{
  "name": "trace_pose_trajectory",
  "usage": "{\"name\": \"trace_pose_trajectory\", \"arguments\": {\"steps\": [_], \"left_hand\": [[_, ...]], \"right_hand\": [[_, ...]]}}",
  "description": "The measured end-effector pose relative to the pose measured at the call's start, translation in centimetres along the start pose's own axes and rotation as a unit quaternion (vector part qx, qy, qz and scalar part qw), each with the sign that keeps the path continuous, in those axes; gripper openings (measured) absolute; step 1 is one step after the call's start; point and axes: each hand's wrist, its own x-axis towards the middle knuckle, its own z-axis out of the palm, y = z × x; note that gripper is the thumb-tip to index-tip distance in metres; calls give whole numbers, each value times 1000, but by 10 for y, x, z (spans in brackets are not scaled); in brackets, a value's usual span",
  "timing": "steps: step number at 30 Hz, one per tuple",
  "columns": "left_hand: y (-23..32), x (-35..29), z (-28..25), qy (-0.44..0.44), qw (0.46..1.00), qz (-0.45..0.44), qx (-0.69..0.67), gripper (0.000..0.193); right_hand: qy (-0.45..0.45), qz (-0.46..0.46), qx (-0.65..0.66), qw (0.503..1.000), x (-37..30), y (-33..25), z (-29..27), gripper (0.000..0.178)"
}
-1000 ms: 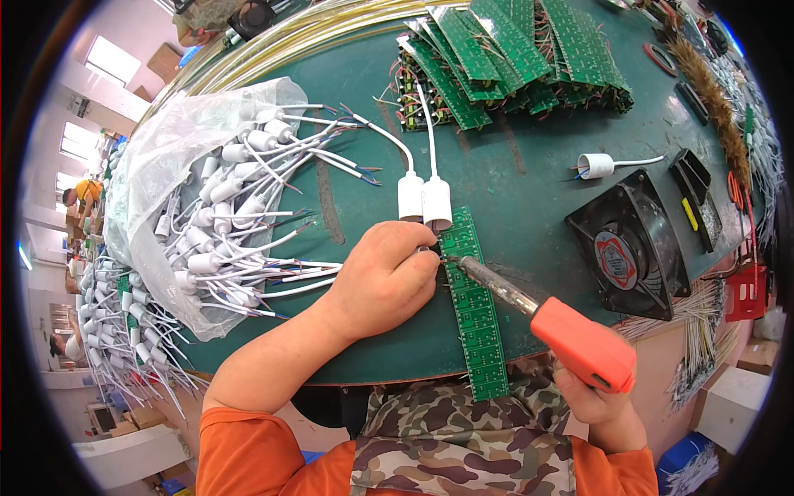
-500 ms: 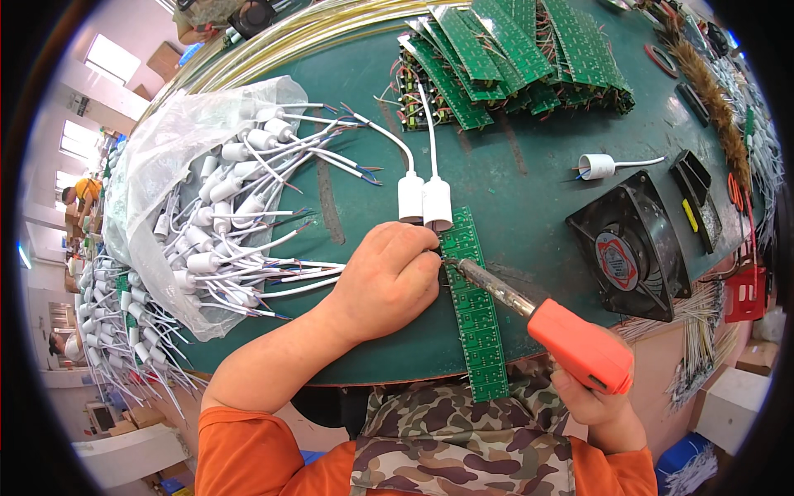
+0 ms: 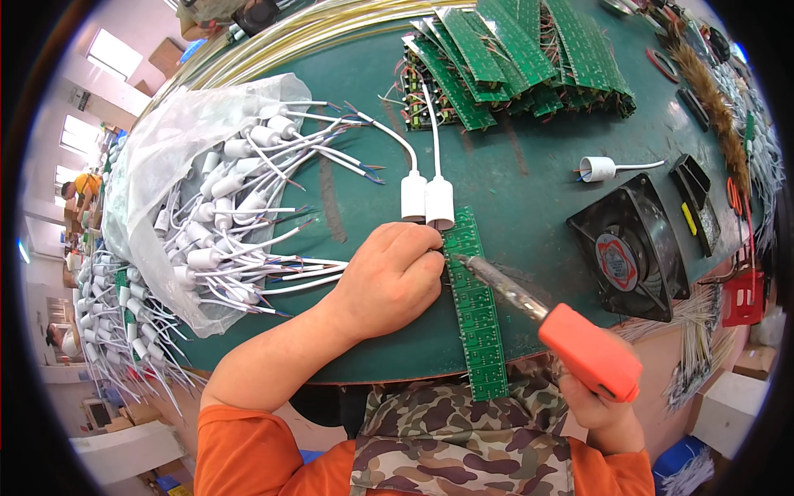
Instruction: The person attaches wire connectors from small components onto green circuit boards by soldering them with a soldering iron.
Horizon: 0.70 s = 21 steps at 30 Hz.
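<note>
A long green circuit board strip (image 3: 480,331) lies on the green table in front of me, its near end reaching past the table's edge. My left hand (image 3: 393,273) is closed at the strip's left side near its far end; what the fingers pinch is hidden. Just beyond them sit two white plastic caps with cables, a left cap (image 3: 413,197) and a right cap (image 3: 441,204). My right hand (image 3: 597,405) grips a red-handled soldering gun (image 3: 585,351) from below. Its metal tip points at the strip, close to my left fingertips.
A clear plastic bag (image 3: 136,178) at left spills many white corded caps (image 3: 223,186). Stacked green circuit boards (image 3: 517,58) stand at the back. On the right are a lone white cap (image 3: 597,169), a black fan (image 3: 633,248) and a black holder (image 3: 696,198).
The soldering gun has drawn back slightly to the right and toward me, its tip shifting away from my left fingers. My left hand stays nearly in place.
</note>
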Motion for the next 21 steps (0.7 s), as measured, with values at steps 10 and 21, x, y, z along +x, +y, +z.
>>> {"name": "trace_pose_trajectory", "arguments": {"steps": [10,21], "left_hand": [[1,0,0,3,1000,4,9,25],[11,-9,-34,-35,996,-76,13,51]], "right_hand": [[24,15,8,1000,-12,-4,-4,61],[48,18,-19,999,-36,-4,-16,57]]}}
